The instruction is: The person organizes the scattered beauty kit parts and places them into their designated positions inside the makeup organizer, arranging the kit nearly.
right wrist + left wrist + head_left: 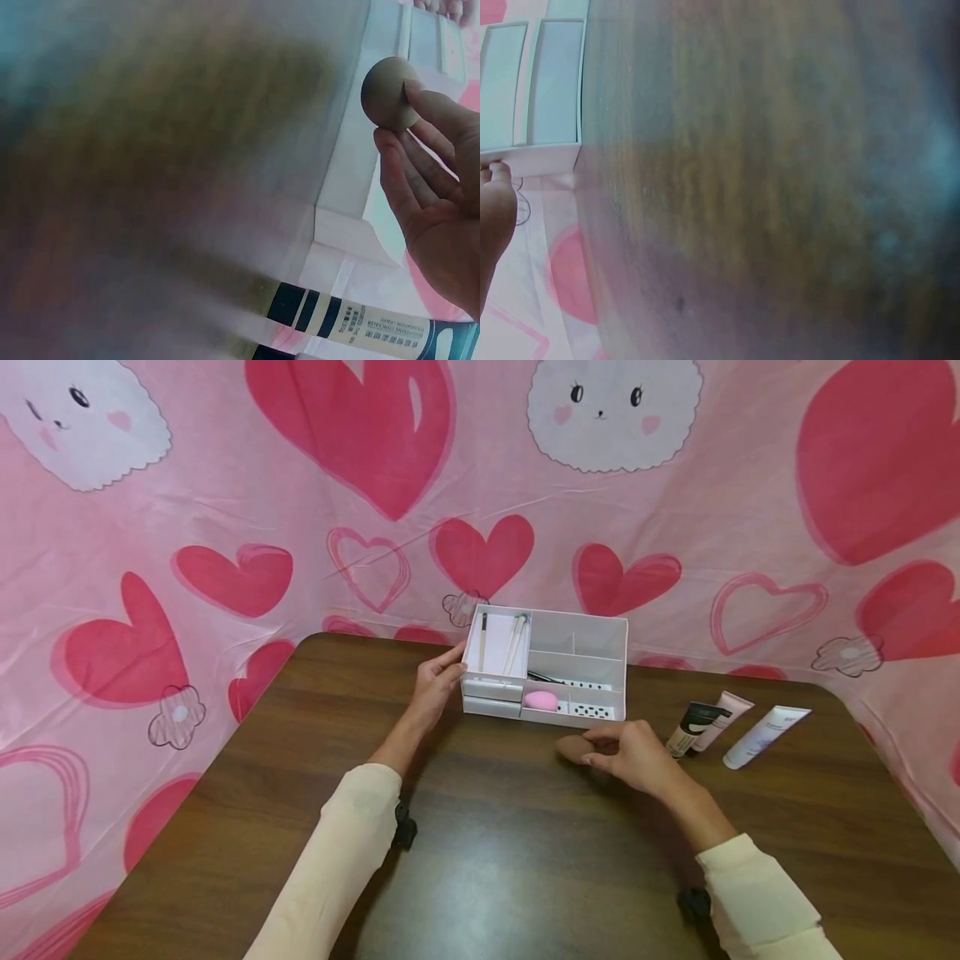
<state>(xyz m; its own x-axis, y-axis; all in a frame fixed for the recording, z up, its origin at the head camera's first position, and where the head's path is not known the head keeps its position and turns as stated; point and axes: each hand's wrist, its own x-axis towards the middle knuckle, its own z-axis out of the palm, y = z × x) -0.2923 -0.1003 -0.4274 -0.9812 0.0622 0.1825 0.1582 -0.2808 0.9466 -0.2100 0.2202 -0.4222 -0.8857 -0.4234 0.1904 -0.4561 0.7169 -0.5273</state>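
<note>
A white makeup organizer (pixel 577 635) stands at the back of the table, with brushes (pixel 513 643) in its left tray and a pink makeup sponge (pixel 541 700) in a front compartment. My left hand (pixel 437 689) rests against the organizer's left side; in the left wrist view the fingers (pixel 501 171) touch its side wall beside the drawers. In front of the organizer's right corner, my right hand (pixel 633 756) pinches a brown makeup sponge (pixel 574 748) between thumb and fingers. The right wrist view shows this sponge (pixel 388 94) as egg-shaped, just off the organizer's front.
To the right of my right hand stand a black-and-beige concealer tube (pixel 690 731), a pink tube (pixel 723 718) and a white tube (pixel 765 739). A heart-printed pink cloth (pixel 300 485) hangs behind the brown wooden table (pixel 465 860).
</note>
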